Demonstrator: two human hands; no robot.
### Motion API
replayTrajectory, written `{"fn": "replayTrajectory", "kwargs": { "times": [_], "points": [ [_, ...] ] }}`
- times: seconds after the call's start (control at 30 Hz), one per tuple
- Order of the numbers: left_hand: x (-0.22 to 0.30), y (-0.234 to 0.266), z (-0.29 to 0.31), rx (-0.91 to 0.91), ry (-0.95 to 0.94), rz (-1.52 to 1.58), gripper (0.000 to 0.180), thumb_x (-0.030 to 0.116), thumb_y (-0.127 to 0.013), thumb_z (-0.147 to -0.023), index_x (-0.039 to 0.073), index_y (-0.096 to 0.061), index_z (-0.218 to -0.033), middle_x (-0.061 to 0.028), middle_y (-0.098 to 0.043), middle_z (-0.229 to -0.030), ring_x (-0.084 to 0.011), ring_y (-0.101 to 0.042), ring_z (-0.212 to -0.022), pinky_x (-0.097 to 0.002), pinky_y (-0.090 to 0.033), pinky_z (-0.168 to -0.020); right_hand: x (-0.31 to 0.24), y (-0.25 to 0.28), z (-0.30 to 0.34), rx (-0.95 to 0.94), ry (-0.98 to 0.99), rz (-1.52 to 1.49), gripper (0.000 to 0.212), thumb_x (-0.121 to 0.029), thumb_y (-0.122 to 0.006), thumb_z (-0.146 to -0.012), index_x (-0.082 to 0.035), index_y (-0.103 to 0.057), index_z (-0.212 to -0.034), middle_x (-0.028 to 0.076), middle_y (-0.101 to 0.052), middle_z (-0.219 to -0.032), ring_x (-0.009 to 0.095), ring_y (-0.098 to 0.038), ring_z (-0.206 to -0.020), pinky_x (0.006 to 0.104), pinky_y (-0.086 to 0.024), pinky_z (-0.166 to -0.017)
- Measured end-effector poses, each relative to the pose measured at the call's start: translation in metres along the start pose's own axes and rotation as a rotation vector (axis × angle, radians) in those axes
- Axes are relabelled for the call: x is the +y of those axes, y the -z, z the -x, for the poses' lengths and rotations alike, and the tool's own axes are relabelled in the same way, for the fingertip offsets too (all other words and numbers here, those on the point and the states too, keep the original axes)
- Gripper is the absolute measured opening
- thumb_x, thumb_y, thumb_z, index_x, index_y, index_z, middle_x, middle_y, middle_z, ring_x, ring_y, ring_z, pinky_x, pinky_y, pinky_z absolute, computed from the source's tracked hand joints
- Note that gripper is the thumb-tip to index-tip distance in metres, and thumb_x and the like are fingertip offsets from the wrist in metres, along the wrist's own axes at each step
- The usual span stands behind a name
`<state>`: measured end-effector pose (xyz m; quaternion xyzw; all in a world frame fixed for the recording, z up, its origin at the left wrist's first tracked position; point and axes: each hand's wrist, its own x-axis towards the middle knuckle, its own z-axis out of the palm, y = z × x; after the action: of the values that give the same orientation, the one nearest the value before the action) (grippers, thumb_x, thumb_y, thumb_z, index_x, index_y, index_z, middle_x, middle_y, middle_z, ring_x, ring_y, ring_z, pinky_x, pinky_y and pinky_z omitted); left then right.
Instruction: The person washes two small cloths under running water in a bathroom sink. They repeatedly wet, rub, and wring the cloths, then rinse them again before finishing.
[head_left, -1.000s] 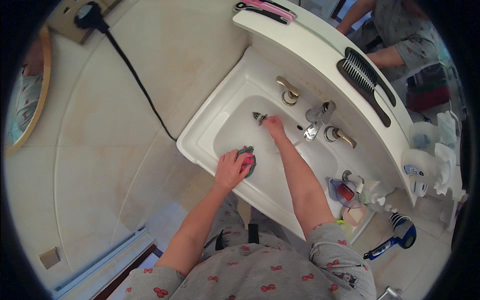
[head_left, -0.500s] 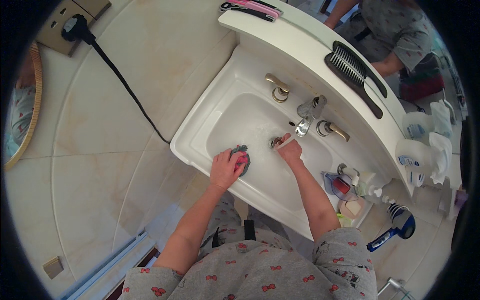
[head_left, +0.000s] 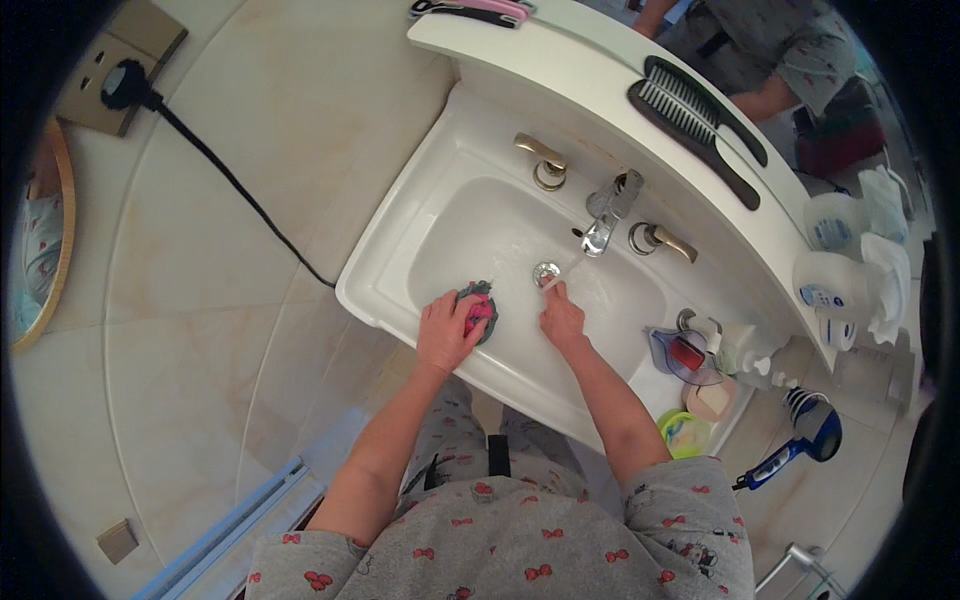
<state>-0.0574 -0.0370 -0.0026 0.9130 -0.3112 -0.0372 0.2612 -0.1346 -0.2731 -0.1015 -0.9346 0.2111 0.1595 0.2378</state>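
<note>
My left hand (head_left: 445, 332) is closed around a bunched grey-green and pink cloth (head_left: 480, 312), pressed to the near left inner side of the white sink (head_left: 455, 240). To its right, my right hand (head_left: 563, 318) reaches into the basin with nothing visible in it. A finger stretches to the round metal drain stopper (head_left: 546, 272); the other fingers look partly bent. Water runs from the chrome faucet (head_left: 604, 225) in a thin stream past that fingertip.
Bronze-coloured handles (head_left: 541, 150) flank the faucet. A black hairbrush (head_left: 690, 135) lies on the curved white shelf (head_left: 580, 90). A purple cup (head_left: 684, 352), soap dish (head_left: 710, 397) and green-rimmed container (head_left: 684, 434) crowd the sink's right corner. A blue hair dryer (head_left: 800, 440) hangs beyond.
My right hand has drawn back slightly toward me, uncovering the drain stopper, with a finger now stretched to it. My left hand stays on the cloth. The view has shifted slightly.
</note>
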Motion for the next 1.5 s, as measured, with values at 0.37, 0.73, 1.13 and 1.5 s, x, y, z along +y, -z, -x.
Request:
{"fn": "replayTrajectory", "kwargs": {
  "times": [0.37,0.73,1.13,1.5],
  "points": [
    [0.010,0.007,-0.003,-0.134,0.029,-0.018,0.056,0.029,-0.080,-0.074,0.022,-0.059,-0.126,-0.0143,-0.056,-0.120,-0.0334,-0.056,-0.110,-0.0448,-0.046,-0.090,0.000,0.006,-0.030,-0.050,0.046,-0.238,0.063,-0.029,-0.069,-0.082,-0.008,-0.049,-0.137,0.014,-0.055,-0.128,0.028,-0.062,-0.111,0.0424,-0.053,-0.089],
    [0.023,-0.086,-0.060,-0.074,0.422,0.592,0.038,0.017,-0.077,-0.081,0.004,-0.062,-0.114,-0.0110,-0.068,-0.109,-0.0219,-0.064,-0.101,-0.0334,-0.051,-0.088,0.000,-0.001,0.019,0.068,-0.193,-1.043,0.027,-0.026,-0.072,-0.087,-0.006,-0.065,-0.103,0.007,-0.065,-0.102,0.019,-0.065,-0.084,0.0319,-0.054,-0.073],
    [0.127,-0.131,-0.159,-0.232,0.442,0.924,0.024,0.004,-0.077,-0.077,0.004,-0.068,-0.100,-0.0051,-0.069,-0.094,-0.0154,-0.063,-0.084,-0.0308,-0.053,-0.076,0.029,0.053,0.109,0.782,-0.204,-0.892,0.017,-0.010,-0.075,-0.082,-0.006,-0.062,-0.094,0.007,-0.059,-0.100,0.021,-0.062,-0.088,0.0337,-0.056,-0.071],
    [0.080,-0.112,-0.145,-0.299,0.761,1.268,0.036,0.013,-0.063,-0.092,0.004,-0.055,-0.126,-0.0060,-0.065,-0.110,-0.0154,-0.062,-0.092,-0.0316,-0.051,-0.082,0.059,0.032,0.064,0.706,-0.168,-0.881,0.038,-0.034,-0.069,-0.089,-0.008,-0.058,-0.115,0.007,-0.067,-0.106,0.023,-0.067,-0.080,0.0370,-0.053,-0.075]
  ]
}}
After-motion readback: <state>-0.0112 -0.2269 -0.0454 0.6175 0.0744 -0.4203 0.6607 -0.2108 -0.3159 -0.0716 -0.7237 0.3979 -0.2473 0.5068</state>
